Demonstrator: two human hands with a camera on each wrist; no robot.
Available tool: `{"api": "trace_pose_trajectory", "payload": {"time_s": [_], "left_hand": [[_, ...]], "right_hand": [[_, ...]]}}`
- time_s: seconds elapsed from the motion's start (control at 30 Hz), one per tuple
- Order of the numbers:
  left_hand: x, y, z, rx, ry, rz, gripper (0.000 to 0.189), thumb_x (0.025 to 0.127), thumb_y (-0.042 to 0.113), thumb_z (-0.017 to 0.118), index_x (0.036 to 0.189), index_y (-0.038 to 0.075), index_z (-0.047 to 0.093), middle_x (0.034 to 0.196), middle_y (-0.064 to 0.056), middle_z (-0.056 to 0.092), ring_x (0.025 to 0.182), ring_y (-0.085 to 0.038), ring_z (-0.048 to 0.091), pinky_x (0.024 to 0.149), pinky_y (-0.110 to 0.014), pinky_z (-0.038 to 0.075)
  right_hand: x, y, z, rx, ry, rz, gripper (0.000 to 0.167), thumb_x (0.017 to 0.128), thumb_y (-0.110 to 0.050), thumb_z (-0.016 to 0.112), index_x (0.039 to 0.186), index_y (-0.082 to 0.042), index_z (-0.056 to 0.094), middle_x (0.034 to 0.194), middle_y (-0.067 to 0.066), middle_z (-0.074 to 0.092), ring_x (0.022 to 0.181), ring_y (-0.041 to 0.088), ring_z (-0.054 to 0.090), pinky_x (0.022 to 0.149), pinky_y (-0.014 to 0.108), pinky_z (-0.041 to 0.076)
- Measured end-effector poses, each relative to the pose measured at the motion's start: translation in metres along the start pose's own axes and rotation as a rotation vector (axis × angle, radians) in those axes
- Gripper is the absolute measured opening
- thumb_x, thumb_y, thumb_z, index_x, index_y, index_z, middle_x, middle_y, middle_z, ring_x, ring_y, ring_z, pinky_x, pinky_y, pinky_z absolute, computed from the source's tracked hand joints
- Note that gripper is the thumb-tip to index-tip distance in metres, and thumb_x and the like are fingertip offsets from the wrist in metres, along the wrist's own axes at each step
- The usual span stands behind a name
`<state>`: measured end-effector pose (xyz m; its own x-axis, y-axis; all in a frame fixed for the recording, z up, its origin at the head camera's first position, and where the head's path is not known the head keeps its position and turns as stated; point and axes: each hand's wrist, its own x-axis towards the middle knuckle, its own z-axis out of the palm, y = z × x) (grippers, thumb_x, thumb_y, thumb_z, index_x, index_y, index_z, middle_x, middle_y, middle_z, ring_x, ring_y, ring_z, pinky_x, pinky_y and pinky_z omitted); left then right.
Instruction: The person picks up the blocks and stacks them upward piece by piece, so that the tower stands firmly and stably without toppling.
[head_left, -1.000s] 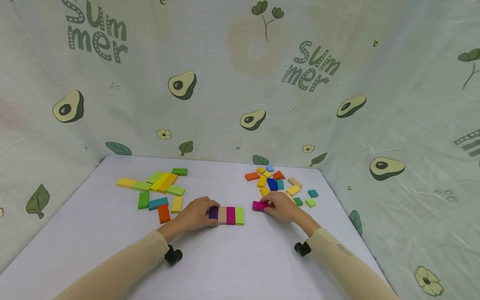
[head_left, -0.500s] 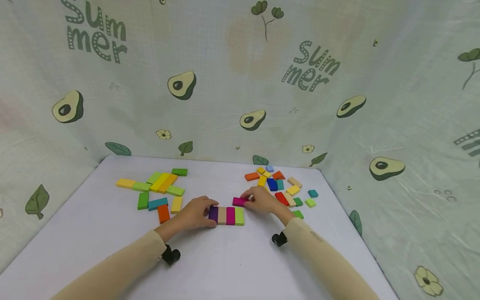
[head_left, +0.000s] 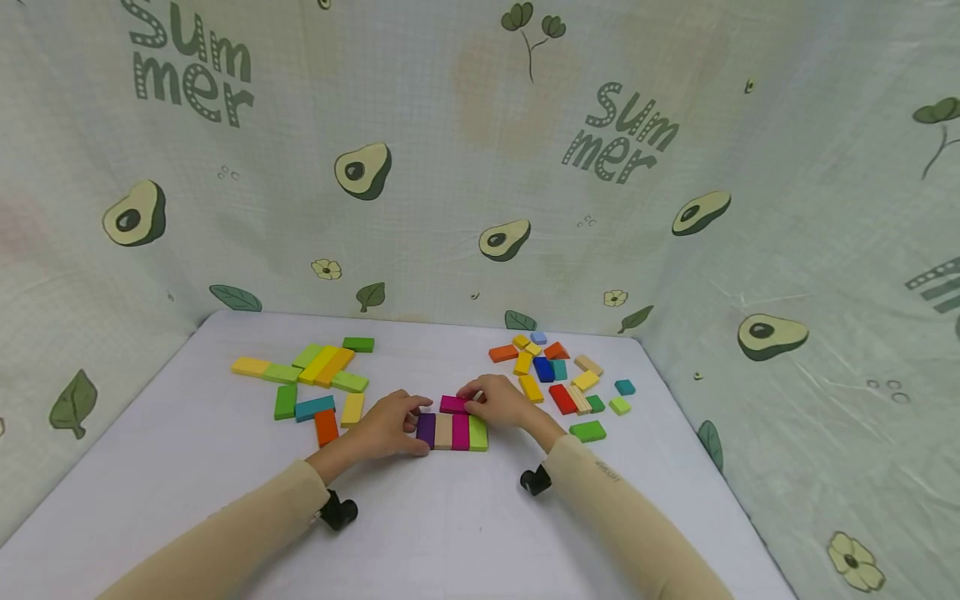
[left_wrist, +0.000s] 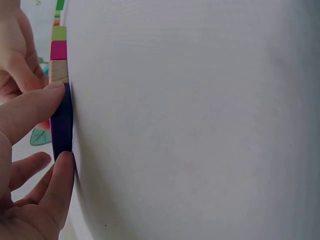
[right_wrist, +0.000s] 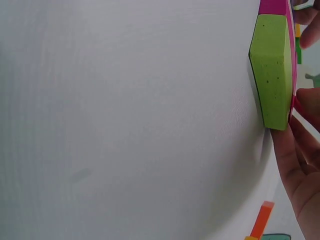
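Four becomes one short row: a purple block [head_left: 425, 430], a bare-wood block [head_left: 443, 432], a magenta block [head_left: 461, 434] and a lime-green block [head_left: 477, 435] lie side by side mid-table. My left hand [head_left: 384, 427] holds the purple block at the row's left end; in the left wrist view its thumb [left_wrist: 37, 105] and a finger touch that block's opposite ends. A second magenta block [head_left: 452, 404] lies crosswise along the row's far side. Its right end is pinched by my right hand [head_left: 501, 400], which covers part of it.
To the left lies a loose group of yellow, green, teal and orange blocks, including a yellow one [head_left: 352, 410] near my left hand. Smaller mixed blocks spread at the right, with a green block [head_left: 587, 431] beside my right forearm. Patterned cloth [head_left: 450, 167] hangs behind the table.
My right hand has carried the magenta block leftward to the far side of the row. The left hand has stayed at the purple block, its index finger lifting slightly.
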<state>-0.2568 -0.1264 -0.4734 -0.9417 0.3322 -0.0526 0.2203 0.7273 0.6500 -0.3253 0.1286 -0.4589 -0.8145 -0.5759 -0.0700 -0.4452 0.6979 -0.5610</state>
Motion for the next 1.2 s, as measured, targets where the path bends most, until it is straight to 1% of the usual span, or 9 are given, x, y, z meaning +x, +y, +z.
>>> {"api": "trace_pose_trajectory", "payload": {"time_s": [0.2,0.37,0.67,0.87,1.03,1.2], "left_hand": [[0.001,0.001,0.0,0.012,0.0,-0.013,0.077,0.08,0.028,0.096,0.146,0.013,0.062,0.114,-0.004,0.063,0.097,-0.015,0.06,0.095,-0.037,0.06],[0.001,0.0,0.001,0.001,-0.007,-0.017,0.079,0.08,0.028,0.096,0.148,0.01,0.059,0.111,-0.003,0.063,0.098,-0.016,0.059,0.096,-0.037,0.06],[0.001,0.003,-0.003,-0.002,-0.027,-0.029,0.088,0.079,0.028,0.096,0.153,0.005,0.054,0.11,-0.004,0.062,0.099,-0.017,0.059,0.097,-0.037,0.059],[0.004,0.003,-0.004,0.008,-0.045,-0.028,0.091,0.079,0.028,0.097,0.154,0.003,0.052,0.11,-0.004,0.062,0.1,-0.017,0.059,0.098,-0.037,0.058],[0.005,0.002,-0.005,0.014,-0.053,-0.026,0.094,0.077,0.029,0.098,0.155,0.002,0.051,0.108,-0.004,0.06,0.099,-0.017,0.058,0.097,-0.037,0.058],[0.007,-0.001,-0.004,0.011,-0.06,-0.034,0.095,0.077,0.029,0.098,0.155,0.003,0.051,0.107,-0.003,0.059,0.099,-0.017,0.057,0.096,-0.036,0.058]], "right_hand": [[0.002,-0.002,0.008,0.026,0.012,-0.031,0.028,0.106,-0.018,0.066,0.132,-0.014,0.075,0.12,0.003,0.073,0.1,0.015,0.063,0.092,0.031,0.057],[0.001,-0.005,0.011,0.04,0.016,-0.049,0.029,0.107,-0.018,0.064,0.134,-0.015,0.074,0.122,0.003,0.072,0.102,0.015,0.063,0.093,0.03,0.056],[0.003,-0.011,0.015,0.043,0.018,-0.062,0.031,0.107,-0.015,0.061,0.135,-0.015,0.073,0.124,0.001,0.071,0.1,0.014,0.06,0.092,0.03,0.054],[0.004,-0.012,0.017,0.044,0.008,-0.07,0.032,0.106,-0.013,0.06,0.136,-0.014,0.073,0.127,0.002,0.071,0.103,0.014,0.062,0.095,0.032,0.055],[0.004,-0.015,0.018,0.054,-0.006,-0.074,0.033,0.106,-0.012,0.06,0.137,-0.014,0.072,0.129,0.003,0.071,0.108,0.016,0.063,0.1,0.034,0.055],[0.004,-0.016,0.019,0.058,-0.012,-0.072,0.034,0.106,-0.011,0.061,0.138,-0.014,0.071,0.128,0.003,0.07,0.109,0.016,0.064,0.101,0.034,0.055]]}}
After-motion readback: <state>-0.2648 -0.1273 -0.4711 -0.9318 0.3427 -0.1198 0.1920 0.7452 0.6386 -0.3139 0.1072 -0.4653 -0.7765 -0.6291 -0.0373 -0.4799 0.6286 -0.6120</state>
